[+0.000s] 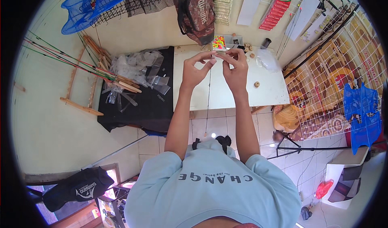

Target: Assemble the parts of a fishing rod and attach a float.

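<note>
Both my arms reach forward over the white table [194, 96], and the fingertips meet near its far edge. My left hand [195, 71] is closed in a pinch, thumb against fingers. Facing it, my right hand [235, 71] pinches at the same spot. What sits between the fingertips is too small to make out. A thin dark line [208, 92] runs from beside the left fingertips down past the table's near edge. Just beyond the fingers is a box of bright pink, yellow and green bits [219, 42]. A small round tan piece [256, 84] lies right of my right hand.
Clear plastic bags [137, 68] cover a black cloth [141, 113] on the left, beside thin rods with wooden handles [127, 84]. A dark cup [266, 43] and plastic bag [268, 61] are at the table's far right. A patterned bag [197, 16] hangs above. A wire rack [323, 90] stands right.
</note>
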Motion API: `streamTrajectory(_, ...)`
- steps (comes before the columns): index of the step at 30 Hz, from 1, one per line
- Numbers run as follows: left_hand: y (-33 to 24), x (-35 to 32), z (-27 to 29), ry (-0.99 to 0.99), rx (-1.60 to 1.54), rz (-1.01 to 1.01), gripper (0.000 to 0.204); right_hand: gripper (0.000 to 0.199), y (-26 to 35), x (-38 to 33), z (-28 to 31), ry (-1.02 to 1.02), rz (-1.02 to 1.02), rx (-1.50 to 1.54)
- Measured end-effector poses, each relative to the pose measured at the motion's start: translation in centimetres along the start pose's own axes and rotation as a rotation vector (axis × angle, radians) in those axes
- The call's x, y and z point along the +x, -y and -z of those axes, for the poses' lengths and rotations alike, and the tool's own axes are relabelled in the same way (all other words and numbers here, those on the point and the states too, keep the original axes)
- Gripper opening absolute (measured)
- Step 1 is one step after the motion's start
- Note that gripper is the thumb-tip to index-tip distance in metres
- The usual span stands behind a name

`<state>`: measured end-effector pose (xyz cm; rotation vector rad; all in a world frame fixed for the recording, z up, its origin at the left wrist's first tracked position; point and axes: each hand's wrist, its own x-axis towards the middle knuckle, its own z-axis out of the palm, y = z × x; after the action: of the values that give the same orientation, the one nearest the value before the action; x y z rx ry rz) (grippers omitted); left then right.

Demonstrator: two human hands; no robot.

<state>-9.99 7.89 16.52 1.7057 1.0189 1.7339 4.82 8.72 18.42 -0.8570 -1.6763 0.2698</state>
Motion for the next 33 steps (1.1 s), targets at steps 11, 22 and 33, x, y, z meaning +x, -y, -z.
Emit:
streamTrajectory(11, 0.5, 0.3, -0.4, -0.102, -0.023, 0.035, 0.013, 0.028, 0.5, 0.0, 0.3, 0.016, -0.005, 0.079)
streamTrajectory(22, 0.0, 0.3, -0.2, -0.087, -0.007, 0.095, 0.013, 0.032, 0.3, 0.0, 0.1, -0.002, -0.132, 0.167)
streamTrajectory(33, 1.0, 0.2, -0.3, -0.120, -0.060, 0.080, 0.013, 0.026, 1.0, 1.2, -0.1, 0.055, -0.319, 0.197)
